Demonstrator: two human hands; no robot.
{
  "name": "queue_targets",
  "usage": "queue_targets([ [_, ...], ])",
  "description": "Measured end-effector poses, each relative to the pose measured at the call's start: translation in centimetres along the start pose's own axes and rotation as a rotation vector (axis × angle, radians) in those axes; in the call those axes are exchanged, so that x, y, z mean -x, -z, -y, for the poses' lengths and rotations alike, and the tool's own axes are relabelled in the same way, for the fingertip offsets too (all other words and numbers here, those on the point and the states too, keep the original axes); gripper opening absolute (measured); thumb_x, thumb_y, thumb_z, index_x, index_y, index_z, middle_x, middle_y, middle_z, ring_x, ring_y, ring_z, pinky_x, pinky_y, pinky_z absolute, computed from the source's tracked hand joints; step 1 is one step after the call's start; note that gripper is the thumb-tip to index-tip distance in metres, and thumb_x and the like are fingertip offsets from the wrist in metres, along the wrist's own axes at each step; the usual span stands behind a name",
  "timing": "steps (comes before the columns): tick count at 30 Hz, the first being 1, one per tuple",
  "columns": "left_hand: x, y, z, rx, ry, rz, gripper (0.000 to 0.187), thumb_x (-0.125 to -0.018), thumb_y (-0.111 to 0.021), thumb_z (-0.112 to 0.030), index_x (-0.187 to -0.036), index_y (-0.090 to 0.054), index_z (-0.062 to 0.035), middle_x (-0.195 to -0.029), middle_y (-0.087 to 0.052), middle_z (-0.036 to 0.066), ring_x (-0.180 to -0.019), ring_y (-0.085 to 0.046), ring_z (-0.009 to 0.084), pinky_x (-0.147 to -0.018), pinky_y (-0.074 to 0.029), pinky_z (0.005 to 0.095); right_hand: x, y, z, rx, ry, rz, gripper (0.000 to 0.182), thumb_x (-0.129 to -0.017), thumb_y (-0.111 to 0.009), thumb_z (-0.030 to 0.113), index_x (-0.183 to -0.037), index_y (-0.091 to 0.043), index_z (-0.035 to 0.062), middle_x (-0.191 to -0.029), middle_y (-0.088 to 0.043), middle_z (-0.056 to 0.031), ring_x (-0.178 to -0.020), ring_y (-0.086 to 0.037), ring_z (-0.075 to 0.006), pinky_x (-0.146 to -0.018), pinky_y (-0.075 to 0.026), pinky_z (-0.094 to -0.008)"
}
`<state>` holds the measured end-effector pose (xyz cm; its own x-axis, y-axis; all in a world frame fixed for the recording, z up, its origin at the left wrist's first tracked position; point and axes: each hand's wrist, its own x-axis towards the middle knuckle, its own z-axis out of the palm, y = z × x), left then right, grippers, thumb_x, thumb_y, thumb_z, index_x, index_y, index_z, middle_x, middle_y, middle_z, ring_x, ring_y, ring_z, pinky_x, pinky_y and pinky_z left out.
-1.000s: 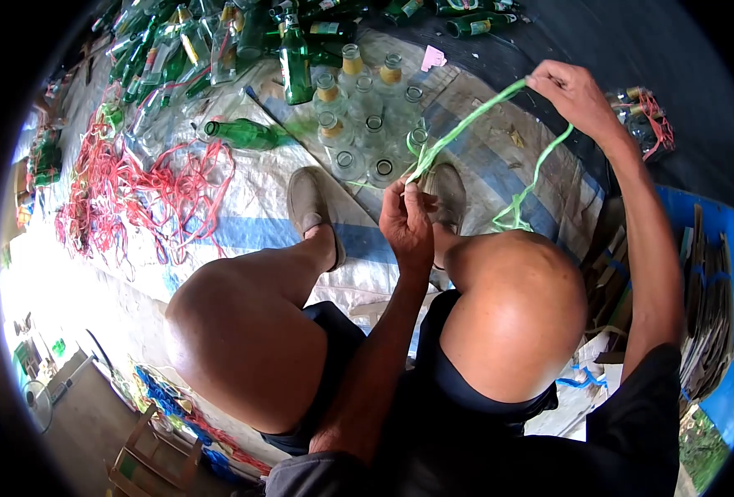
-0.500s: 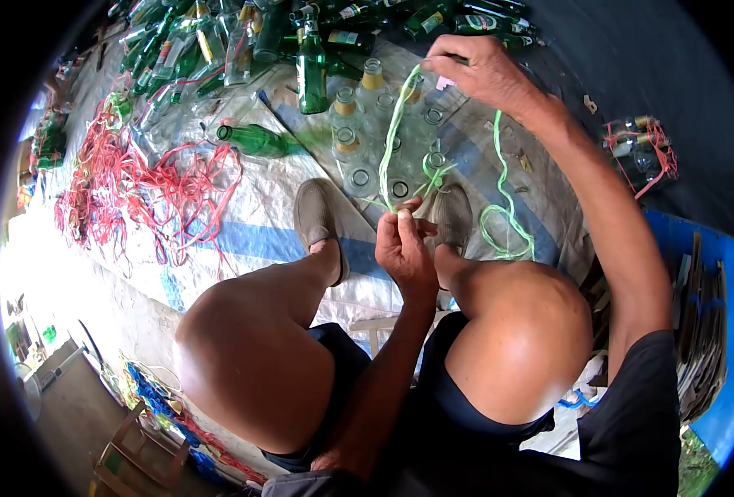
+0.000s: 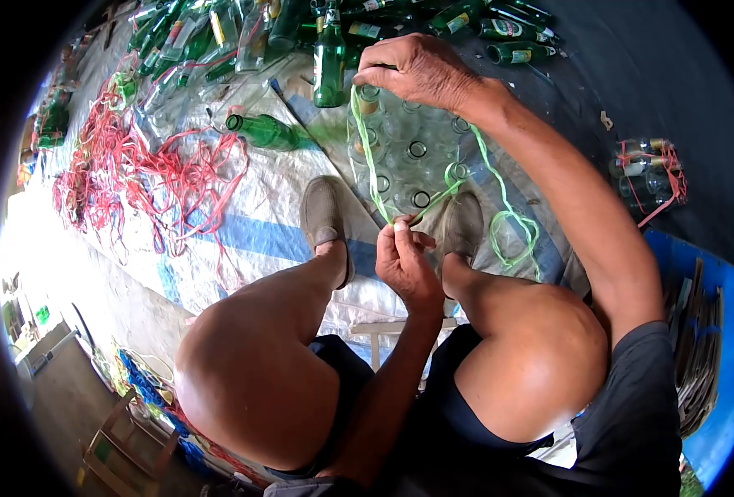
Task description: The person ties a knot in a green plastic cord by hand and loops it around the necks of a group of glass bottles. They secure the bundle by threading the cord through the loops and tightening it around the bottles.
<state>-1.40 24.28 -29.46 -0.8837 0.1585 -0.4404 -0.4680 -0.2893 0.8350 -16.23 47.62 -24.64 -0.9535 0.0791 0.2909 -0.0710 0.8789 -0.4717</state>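
Note:
A light green string [image 3: 367,155] runs between my hands beside a cluster of clear glass bottles [image 3: 417,149] standing on the sheet between and beyond my feet. My left hand [image 3: 407,258] pinches the string's lower part near the closest bottles. Above the far side of the cluster, my right hand [image 3: 421,73] is closed on the string's upper part. From there the string hangs down to the right and ends in loose loops [image 3: 514,236] near my right shoe. Another stretch of it passes around the near right bottles.
Green bottles [image 3: 329,62] lie heaped at the back, one [image 3: 263,132] alone on the sheet. Tangled red string [image 3: 147,178] spreads at the left. Bottles tied with red string [image 3: 649,170] lie at the right, beyond a blue panel [image 3: 727,348] with stacked flat pieces.
My right hand has moved left across the bottles, carrying the string's upper part with it. My left hand keeps its pinch near the closest bottles. The view has shifted slightly.

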Motion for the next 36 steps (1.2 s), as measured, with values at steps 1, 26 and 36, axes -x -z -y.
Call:
queue_targets([
  [1,-0.1,0.0,0.0,0.01,-0.006,-0.016,0.023,-0.109,-0.052,-0.018,-0.106,-0.066,0.0008,-0.075,-0.06,0.002,-0.066,-0.056,0.0086,-0.064,-0.044,0.0243,-0.3,-0.4,0.1,-0.015,0.0,0.0,0.021,-0.095,-0.071,0.032,-0.095,-0.075,0.0109,-0.086,-0.072,-0.0074,-0.079,-0.07,-0.0302,-0.068,-0.053,-0.0394],
  [26,-2.0,0.4,0.5,0.02,0.137,-0.105,0.023,-0.11,-0.052,-0.019,-0.105,-0.063,0.0006,-0.082,-0.066,0.007,-0.064,-0.057,0.0097,-0.062,-0.045,0.0253,-2.7,-4.3,-0.8,0.251,0.015,0.137,0.028,-0.088,-0.072,0.044,-0.088,-0.071,0.016,-0.085,-0.072,-0.0076,-0.085,-0.072,-0.035,-0.073,-0.054,-0.0493],
  [36,-2.9,0.9,1.2,0.052,0.158,-0.088,0.02,-0.107,-0.056,-0.019,-0.103,-0.064,-0.001,-0.085,-0.066,0.007,-0.063,-0.057,0.0111,-0.061,-0.043,0.0247,-3.8,-1.1,-2.7,0.278,-0.138,0.274,0.033,-0.076,-0.082,0.045,-0.076,-0.068,0.0147,-0.082,-0.073,-0.0088,-0.091,-0.073,-0.0351,-0.08,-0.054,-0.0517],
])
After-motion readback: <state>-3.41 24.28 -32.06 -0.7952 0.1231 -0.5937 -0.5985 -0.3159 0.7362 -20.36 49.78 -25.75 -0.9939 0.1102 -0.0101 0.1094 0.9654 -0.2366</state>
